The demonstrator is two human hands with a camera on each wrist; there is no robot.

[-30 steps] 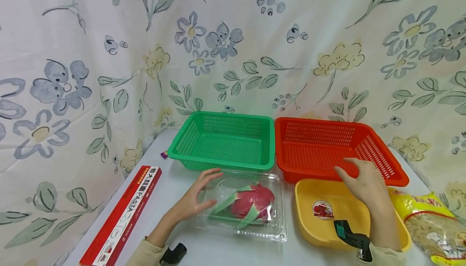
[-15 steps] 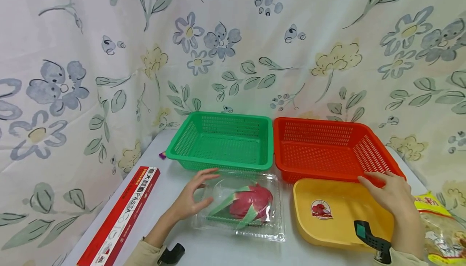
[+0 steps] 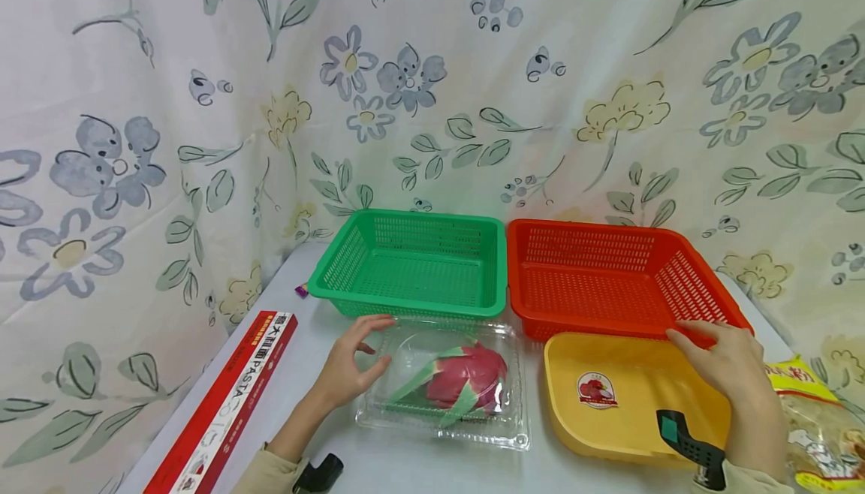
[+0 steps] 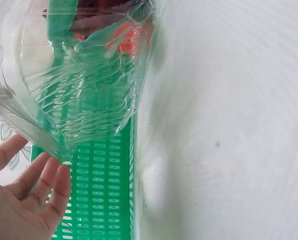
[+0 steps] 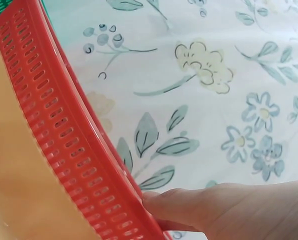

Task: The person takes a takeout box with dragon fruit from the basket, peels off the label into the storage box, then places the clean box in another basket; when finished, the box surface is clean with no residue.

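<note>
My left hand (image 3: 350, 365) is beside the left edge of a clear plastic clamshell box (image 3: 378, 411), its fingers loosely bent. In the left wrist view those fingertips come close to the box's corner; whether they touch it I cannot tell. A pink dragon fruit (image 3: 468, 375) with green scales shows through the lid. My right hand (image 3: 728, 359) is over the front right of the red basket (image 3: 608, 329), thumb and fingers apart. The right wrist view has its thumb at the basket's rim, contact unclear. Below that hand sits a yellow basin (image 3: 635, 419) with a round fruit sticker.
A green basket (image 3: 412, 306) stands behind the clear box. At the left lies a long red pasta box (image 3: 223, 404). A yellow-topped bag (image 3: 821, 426) lies at the far right, and a small purple wrapper (image 3: 301, 290) beside the green basket. Floral cloth (image 3: 432, 103) hangs behind.
My right hand has moved right from above the yellow basin to the red basket's front right, then stayed there. My left hand has drawn slightly left, its fingers a little more bent.
</note>
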